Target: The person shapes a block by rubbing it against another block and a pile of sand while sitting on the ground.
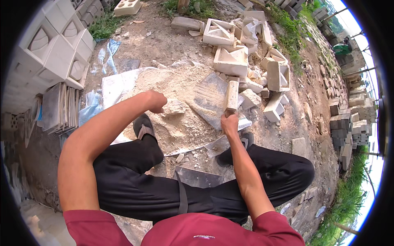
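Observation:
My left hand (pixel 156 101) is closed, fingers curled, above a heap of pale crushed rubble (pixel 172 131). Right beside its fingertips lies a cream-coloured chunk (pixel 174 107); I cannot tell whether they touch it. My right hand (pixel 230 123) is wrapped round the near end of a dusty, cream, block-shaped tool (pixel 232 95), held upright and pointing away from me. Its handle is mostly hidden in my fist. Under the tool lies a dark flat board (pixel 208 96) dusted with powder. The heap rests on a pale sheet (pixel 117 88).
Broken cream moulded blocks (pixel 230 61) pile up at the far right of the heap. Whole pale blocks (pixel 53 37) are stacked on the left, near leaning thin boards (pixel 61 106). Between my legs lies another dark board (pixel 199 177). Grey blocks (pixel 342 127) stand far right.

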`<state>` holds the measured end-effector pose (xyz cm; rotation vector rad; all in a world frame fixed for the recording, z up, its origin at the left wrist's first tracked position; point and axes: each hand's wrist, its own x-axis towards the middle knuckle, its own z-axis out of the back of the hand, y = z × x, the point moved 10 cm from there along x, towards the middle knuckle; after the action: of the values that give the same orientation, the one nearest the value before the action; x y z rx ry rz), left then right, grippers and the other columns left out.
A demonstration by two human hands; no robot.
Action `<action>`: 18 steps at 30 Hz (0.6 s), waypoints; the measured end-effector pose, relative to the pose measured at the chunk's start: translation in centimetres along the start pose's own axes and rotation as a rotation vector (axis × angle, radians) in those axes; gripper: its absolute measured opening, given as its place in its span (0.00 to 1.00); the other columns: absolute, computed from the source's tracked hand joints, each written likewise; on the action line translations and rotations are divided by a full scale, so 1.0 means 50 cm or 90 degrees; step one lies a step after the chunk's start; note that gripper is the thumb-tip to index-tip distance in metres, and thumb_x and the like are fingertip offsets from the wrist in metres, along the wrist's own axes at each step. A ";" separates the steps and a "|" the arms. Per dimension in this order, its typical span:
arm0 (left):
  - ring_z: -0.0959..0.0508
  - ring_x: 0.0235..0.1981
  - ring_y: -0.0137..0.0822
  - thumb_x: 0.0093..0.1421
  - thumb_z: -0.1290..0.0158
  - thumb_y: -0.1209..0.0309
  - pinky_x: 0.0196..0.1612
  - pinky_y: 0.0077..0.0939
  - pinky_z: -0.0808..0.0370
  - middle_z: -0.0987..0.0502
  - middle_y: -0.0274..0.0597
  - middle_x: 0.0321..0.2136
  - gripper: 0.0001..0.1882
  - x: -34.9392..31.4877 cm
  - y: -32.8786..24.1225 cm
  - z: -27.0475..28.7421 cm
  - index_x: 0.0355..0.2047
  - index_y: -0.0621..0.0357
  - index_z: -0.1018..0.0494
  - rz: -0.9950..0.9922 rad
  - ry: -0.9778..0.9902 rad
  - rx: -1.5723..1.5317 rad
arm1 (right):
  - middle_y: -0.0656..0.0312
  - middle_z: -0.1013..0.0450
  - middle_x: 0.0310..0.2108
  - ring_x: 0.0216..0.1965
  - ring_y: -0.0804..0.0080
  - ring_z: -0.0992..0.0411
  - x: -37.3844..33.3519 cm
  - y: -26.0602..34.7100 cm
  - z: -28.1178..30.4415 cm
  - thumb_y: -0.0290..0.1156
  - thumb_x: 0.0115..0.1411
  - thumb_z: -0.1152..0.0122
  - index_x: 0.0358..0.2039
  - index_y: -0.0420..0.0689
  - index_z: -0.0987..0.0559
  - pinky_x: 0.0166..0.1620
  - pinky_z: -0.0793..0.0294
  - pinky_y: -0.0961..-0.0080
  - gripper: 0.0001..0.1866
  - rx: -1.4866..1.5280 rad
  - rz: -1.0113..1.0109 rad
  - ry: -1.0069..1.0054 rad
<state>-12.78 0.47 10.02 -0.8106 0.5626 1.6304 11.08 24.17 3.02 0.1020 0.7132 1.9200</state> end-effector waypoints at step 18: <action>0.22 0.45 0.52 0.60 0.47 0.55 0.47 0.45 0.26 0.21 0.51 0.39 0.21 -0.039 -0.014 0.016 0.43 0.61 0.25 -0.013 -0.046 0.015 | 0.34 0.25 0.37 0.43 0.42 0.24 0.066 0.023 0.052 0.46 0.52 0.40 0.35 0.26 0.23 0.46 0.26 0.57 0.28 0.042 -0.046 0.037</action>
<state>-12.10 -0.03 12.04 -0.7350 0.5198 1.6258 9.61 27.77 4.96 0.0602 0.8094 1.8365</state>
